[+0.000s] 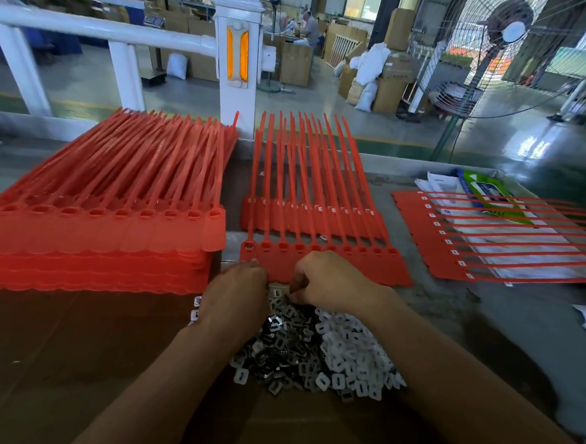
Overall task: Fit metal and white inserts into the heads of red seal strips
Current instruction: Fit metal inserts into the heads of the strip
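Red seal strips, silvery-dark metal inserts, white inserts, brown cardboard

Sheet of joined red plastic seal strips flat at centre, tails pointing away, overlapping a second sheet behind. Tall stack of same sheets at left. Sheet at right has white-filled heads. Shiny metal inserts pile touches white plastic inserts pile, near side.
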A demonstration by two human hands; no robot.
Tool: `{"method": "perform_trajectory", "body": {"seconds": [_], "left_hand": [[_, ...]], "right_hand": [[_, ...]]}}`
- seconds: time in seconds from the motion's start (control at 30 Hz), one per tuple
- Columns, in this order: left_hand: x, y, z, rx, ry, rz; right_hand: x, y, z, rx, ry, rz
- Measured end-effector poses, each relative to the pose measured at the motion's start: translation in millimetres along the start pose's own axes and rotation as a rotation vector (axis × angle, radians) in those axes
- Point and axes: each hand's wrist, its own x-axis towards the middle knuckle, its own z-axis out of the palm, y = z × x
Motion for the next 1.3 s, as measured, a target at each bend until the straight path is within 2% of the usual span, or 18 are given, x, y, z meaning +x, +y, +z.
{"method": "perform_trajectory", "body": {"seconds": [0.13, 0.27, 0.33, 0.5, 0.73, 0.83, 0.97, 1.17, 1.3], "left_hand": [[0, 1, -1, 0.001, -0.007, -0.008], [1, 1, 0, -0.009, -0.001, -0.016], [1, 0, 0, -0.006, 0.003, -0.013], [1, 0, 1, -0.015, 0.003, -0.017], [1, -1, 2, -0.034, 0.01, -0.015], [2, -1, 3, -0.033, 0.02, -0.006], [2, -1, 3, -0.031, 0.021, 0.013], [2, -2, 4, -0.035, 0.013, 0.002], [2, -3, 4, -0.056, 0.006, -0.002]], "right_hand": [[0, 0, 1, 0.001, -0.044, -0.012], [-1, 6, -7, 0.334, -0.019, 0.061], [-1, 7, -12, 0.404, 0.038, 0.065], [12, 4, -20, 0.393, 0.153, 0.025], [46, -4, -16, 0.52, 0.323, 0.073], [58, -4, -10, 0.57, 0.34, 0.117], [65, -3, -4, 0.539, 0.415, 0.107], [71, 1, 1, 0.536, 0.425, 0.134], [73, 1, 2, 0.509, 0.358, 0.152]]}}
